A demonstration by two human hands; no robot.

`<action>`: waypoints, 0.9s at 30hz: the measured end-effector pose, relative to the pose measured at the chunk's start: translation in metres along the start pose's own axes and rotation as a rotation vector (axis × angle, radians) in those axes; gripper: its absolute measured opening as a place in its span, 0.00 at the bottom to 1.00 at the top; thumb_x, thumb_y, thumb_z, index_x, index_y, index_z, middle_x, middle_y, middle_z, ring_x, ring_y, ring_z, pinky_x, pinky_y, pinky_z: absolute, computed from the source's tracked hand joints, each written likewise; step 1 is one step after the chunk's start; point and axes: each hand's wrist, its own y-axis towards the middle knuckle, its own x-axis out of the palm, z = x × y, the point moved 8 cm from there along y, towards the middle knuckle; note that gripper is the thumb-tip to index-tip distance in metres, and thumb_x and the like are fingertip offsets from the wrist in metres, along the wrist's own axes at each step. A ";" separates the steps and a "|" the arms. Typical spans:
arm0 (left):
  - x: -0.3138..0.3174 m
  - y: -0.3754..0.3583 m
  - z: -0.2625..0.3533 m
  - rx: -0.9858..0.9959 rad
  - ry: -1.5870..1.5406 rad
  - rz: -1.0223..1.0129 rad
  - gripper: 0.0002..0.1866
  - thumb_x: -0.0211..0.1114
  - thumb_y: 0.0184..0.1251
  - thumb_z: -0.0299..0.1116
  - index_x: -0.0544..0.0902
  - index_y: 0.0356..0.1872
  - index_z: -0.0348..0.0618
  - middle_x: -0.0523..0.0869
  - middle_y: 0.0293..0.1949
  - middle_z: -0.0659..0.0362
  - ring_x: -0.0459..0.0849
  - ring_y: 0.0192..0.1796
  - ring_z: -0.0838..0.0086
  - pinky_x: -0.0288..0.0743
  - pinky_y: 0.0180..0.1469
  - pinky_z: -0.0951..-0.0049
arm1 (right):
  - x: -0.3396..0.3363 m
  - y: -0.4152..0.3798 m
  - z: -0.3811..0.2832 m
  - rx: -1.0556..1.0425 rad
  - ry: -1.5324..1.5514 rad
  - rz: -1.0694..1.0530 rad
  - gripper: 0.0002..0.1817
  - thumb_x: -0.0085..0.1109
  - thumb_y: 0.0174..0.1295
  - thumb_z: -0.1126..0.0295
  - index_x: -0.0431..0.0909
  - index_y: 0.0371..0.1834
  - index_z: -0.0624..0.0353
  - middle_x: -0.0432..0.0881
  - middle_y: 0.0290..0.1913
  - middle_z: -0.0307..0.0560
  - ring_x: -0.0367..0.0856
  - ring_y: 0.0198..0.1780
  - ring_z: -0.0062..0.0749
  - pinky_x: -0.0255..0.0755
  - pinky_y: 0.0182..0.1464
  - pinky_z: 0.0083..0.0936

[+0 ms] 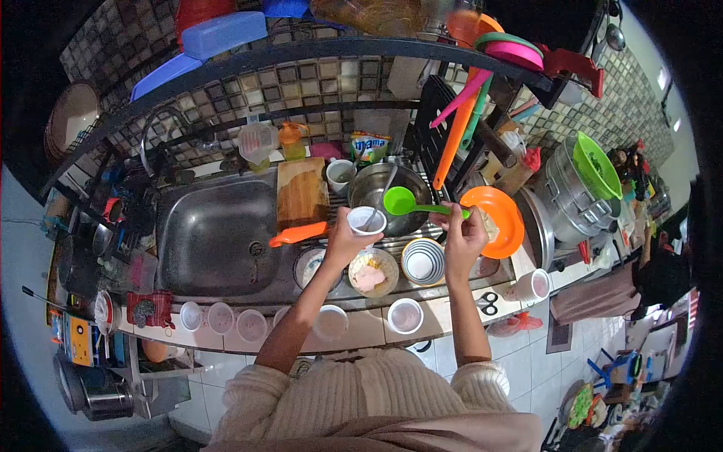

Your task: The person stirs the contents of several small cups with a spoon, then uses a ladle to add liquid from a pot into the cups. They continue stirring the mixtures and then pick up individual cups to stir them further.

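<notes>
My left hand [343, 239] holds a small white cup [367, 220] up over the draining side of the sink. My right hand [462, 232] grips the handle of a green ladle [401, 201], whose bowl hangs just above and to the right of the cup. Behind the ladle stands a steel pot [376, 188] with a metal spoon in it. An orange plate [498, 218] stands right of my right hand. Below my hands are a bowl with pinkish food [372, 273] and a striped bowl [422, 261].
A steel sink basin [215, 233] lies at left, with a wooden cutting board [300, 193] and an orange-handled knife [298, 235] beside it. Several small white cups [221, 318] line the counter's front edge. Scissors [488, 303] lie at right. A dish rack [316, 45] hangs above.
</notes>
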 end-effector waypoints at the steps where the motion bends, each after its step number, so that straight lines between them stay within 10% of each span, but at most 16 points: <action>1: 0.001 0.002 0.004 0.028 0.033 0.004 0.34 0.78 0.35 0.38 0.65 0.40 0.38 0.79 0.36 0.51 0.81 0.41 0.65 0.74 0.41 0.66 | 0.005 -0.001 -0.005 -0.029 0.001 -0.033 0.07 0.48 0.63 0.76 0.70 0.29 0.69 0.80 0.34 0.51 0.82 0.28 0.29 0.79 0.32 0.22; 7: 0.010 0.001 -0.001 -0.169 -0.074 -0.086 0.34 0.78 0.36 0.40 0.66 0.41 0.40 0.81 0.37 0.50 0.82 0.40 0.64 0.74 0.41 0.65 | 0.035 -0.030 -0.039 -0.449 -0.466 -0.309 0.04 0.50 0.59 0.79 0.70 0.32 0.71 0.81 0.37 0.56 0.83 0.32 0.36 0.78 0.34 0.23; 12: 0.003 0.001 0.002 0.055 -0.115 0.027 0.32 0.78 0.37 0.37 0.66 0.41 0.40 0.80 0.36 0.54 0.81 0.39 0.68 0.74 0.41 0.68 | 0.025 -0.058 -0.058 -0.787 -0.433 -0.285 0.07 0.56 0.45 0.83 0.72 0.30 0.70 0.82 0.38 0.55 0.83 0.31 0.37 0.75 0.32 0.23; 16: -0.018 -0.007 0.019 0.139 -0.177 0.070 0.33 0.78 0.36 0.29 0.66 0.42 0.40 0.77 0.38 0.56 0.77 0.42 0.71 0.71 0.45 0.72 | -0.004 -0.048 -0.026 -0.489 -0.272 -0.127 0.07 0.48 0.60 0.77 0.70 0.34 0.74 0.81 0.39 0.57 0.84 0.32 0.34 0.76 0.34 0.23; 27: -0.071 -0.041 0.060 0.177 -0.275 0.093 0.35 0.76 0.37 0.24 0.63 0.47 0.40 0.74 0.44 0.57 0.74 0.49 0.73 0.68 0.53 0.72 | 0.018 -0.026 0.070 -0.334 -0.634 -0.287 0.07 0.55 0.57 0.73 0.76 0.36 0.64 0.80 0.33 0.55 0.80 0.33 0.45 0.72 0.34 0.30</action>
